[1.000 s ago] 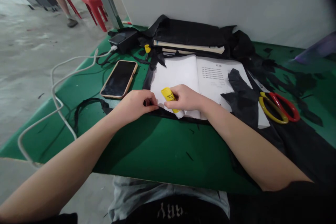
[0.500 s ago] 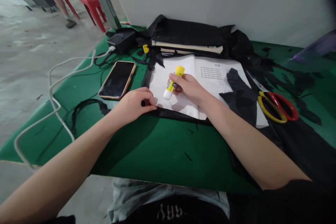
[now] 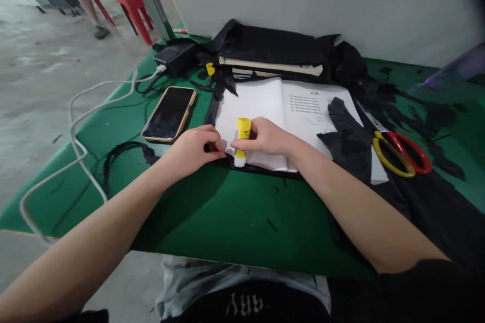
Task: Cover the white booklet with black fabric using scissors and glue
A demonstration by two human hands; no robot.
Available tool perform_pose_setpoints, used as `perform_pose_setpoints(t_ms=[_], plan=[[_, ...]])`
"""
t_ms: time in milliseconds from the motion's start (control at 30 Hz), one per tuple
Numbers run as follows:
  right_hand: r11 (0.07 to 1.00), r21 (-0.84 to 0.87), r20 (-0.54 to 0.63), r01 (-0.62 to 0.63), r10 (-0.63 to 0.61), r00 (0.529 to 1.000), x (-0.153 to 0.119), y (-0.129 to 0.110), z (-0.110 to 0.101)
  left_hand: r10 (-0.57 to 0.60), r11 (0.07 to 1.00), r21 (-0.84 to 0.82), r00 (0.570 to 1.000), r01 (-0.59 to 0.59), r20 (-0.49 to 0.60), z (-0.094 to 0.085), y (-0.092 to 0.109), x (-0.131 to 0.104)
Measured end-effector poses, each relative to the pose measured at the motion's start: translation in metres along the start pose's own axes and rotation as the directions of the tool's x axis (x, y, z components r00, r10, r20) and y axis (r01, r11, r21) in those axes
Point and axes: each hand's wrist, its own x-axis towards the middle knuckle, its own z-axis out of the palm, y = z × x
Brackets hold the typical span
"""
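Note:
My right hand (image 3: 261,137) is closed around a yellow and white glue stick (image 3: 242,131). The stick stands nearly upright, its white end down at the black cloth edge (image 3: 261,169) along the front of an open book (image 3: 257,101). With thumb and fingers pinched together, my left hand (image 3: 200,149) rests on that cloth at the book's near left corner, just left of the glue stick. A loose piece of black cloth (image 3: 346,141) covers part of the right page, which bears printed lines near its top.
A phone (image 3: 170,113) lies left of the book, near a white cable (image 3: 76,136) and a black adapter (image 3: 176,58). Scissors (image 3: 401,154) with yellow and red handles lie at the right. Behind are cloth-covered books (image 3: 273,45) and a small yellow cap (image 3: 210,68).
My right hand has brought the glue stick down and toward me, from over the left page to the cloth edge, turning it more upright. My left hand has stayed in place.

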Motion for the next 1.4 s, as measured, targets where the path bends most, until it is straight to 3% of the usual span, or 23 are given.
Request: perform_pose_setpoints(t_ms=[233,467,633,800,967,1133,1267,1400], plan=[[0.997,-0.061,0.034,-0.039,0.042,0.999,-0.003,-0.004,0.003,0.030,1.000,-0.002,0.999,-0.030,-0.013,0.001,-0.002,0.001],[0.982,-0.188,0.105,0.018,0.002,0.994,-0.005,-0.005,0.001,0.025,0.999,0.022,1.000,-0.025,-0.009,0.000,-0.002,-0.001],[0.999,-0.017,0.134,-0.044,0.045,0.990,-0.004,-0.003,-0.007,0.035,0.999,-0.005,0.999,-0.035,-0.021,0.000,-0.003,0.000],[0.971,0.225,-0.046,-0.078,0.090,0.995,-0.002,-0.003,-0.004,0.015,1.000,0.014,1.000,-0.014,-0.013,0.001,-0.002,0.000],[0.896,0.444,-0.251,-0.013,0.138,0.958,0.004,0.001,-0.002,0.031,0.998,0.062,0.999,-0.030,-0.015,-0.001,0.000,-0.001],[0.877,0.480,-0.315,0.031,0.139,0.939,0.007,0.006,-0.004,0.092,0.983,0.161,0.995,-0.085,-0.037,-0.006,-0.001,-0.003],[0.894,0.448,-0.287,-0.005,0.149,0.946,0.006,0.005,-0.003,0.145,0.972,0.196,0.988,-0.131,-0.060,-0.010,-0.001,-0.006],[0.901,0.433,-0.300,-0.034,0.180,0.937,0.006,0.004,-0.003,0.168,0.953,0.252,0.986,-0.168,0.023,-0.013,0.001,-0.008]])
